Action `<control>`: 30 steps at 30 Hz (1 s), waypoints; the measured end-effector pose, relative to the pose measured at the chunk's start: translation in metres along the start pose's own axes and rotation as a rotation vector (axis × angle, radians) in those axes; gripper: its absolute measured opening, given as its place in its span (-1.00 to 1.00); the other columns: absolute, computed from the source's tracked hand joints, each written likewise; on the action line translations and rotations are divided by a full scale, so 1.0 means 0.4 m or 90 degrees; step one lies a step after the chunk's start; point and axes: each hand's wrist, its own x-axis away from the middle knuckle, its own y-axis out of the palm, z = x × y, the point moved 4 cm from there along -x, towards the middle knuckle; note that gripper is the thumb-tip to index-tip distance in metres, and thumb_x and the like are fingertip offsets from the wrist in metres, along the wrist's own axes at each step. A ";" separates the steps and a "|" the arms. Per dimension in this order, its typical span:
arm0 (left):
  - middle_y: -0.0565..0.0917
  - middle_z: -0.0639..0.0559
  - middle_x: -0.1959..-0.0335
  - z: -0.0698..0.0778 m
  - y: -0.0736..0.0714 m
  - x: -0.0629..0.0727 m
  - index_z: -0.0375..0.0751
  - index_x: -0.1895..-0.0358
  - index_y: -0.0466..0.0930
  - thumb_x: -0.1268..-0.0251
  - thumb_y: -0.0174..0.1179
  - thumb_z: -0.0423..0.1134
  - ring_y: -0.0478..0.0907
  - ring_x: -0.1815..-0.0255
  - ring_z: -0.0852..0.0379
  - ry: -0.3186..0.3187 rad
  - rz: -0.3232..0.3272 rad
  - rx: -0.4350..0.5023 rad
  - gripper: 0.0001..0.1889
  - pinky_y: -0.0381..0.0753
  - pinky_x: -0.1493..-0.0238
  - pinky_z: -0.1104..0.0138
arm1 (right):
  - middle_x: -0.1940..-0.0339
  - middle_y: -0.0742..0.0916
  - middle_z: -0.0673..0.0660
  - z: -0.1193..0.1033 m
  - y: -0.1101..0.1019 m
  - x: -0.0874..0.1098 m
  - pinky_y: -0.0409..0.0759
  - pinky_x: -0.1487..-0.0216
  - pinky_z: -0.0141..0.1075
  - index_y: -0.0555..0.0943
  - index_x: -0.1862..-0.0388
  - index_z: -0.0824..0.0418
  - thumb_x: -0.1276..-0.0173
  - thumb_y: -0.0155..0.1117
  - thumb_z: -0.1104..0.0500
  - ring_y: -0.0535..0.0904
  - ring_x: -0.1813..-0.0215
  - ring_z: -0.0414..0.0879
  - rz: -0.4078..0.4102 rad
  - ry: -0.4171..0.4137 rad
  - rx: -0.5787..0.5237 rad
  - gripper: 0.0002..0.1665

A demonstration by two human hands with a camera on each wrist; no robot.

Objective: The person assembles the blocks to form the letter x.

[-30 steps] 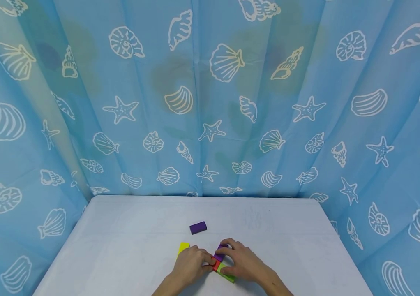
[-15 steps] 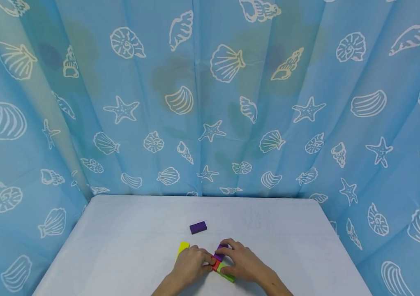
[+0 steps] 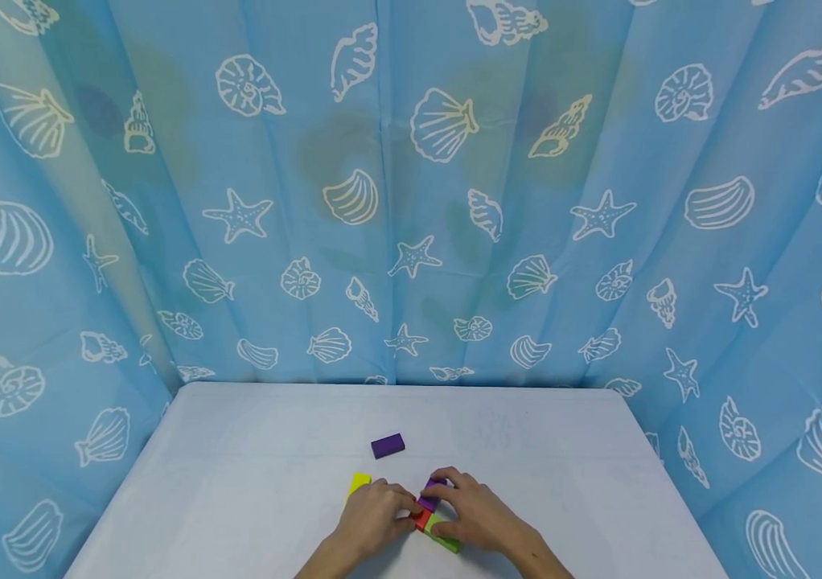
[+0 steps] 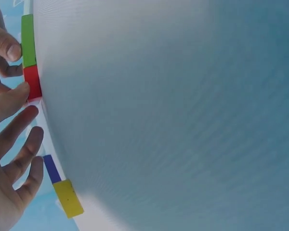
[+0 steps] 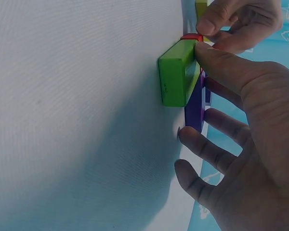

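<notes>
My left hand (image 3: 375, 515) pinches a red block (image 4: 32, 83) between thumb and fingers. A green block (image 5: 173, 77) lies end to end with the red one, and a purple block (image 3: 433, 492) meets them at an angle. My right hand (image 3: 479, 516) holds this corner of blocks, its thumb (image 5: 216, 55) on the green block and its fingertips around the purple one. In the right wrist view the red block is mostly hidden behind the green one and the hands. A yellow block (image 3: 359, 483) is partly covered by the left hand.
A second purple block (image 3: 388, 445) lies alone farther back on the white-covered table (image 3: 252, 466). Behind and at both sides hangs a blue curtain (image 3: 411, 314) with white shell and starfish drawings.
</notes>
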 end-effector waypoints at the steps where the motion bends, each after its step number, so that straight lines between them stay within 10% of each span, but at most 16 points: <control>1: 0.77 0.32 0.15 -0.001 -0.003 -0.001 0.20 0.17 0.83 -0.12 0.48 -0.07 0.56 0.25 0.30 0.000 0.003 -0.003 -0.82 0.52 0.28 0.40 | -0.34 0.49 -0.02 0.000 0.000 0.000 0.41 -0.28 0.26 0.60 -0.22 -0.28 -0.24 0.46 -0.18 0.44 -0.32 0.09 0.001 -0.002 0.002 -0.45; 30: 0.69 0.05 0.04 -0.093 -0.047 -0.012 -0.03 -0.05 0.74 -0.14 0.47 -0.07 0.64 0.13 0.10 -0.139 0.115 0.024 -0.61 0.65 0.15 0.17 | -0.37 0.49 -0.01 0.007 0.003 0.000 0.44 -0.28 0.23 0.59 -0.26 -0.29 -0.20 0.48 -0.19 0.43 -0.35 0.11 0.006 -0.003 0.009 -0.39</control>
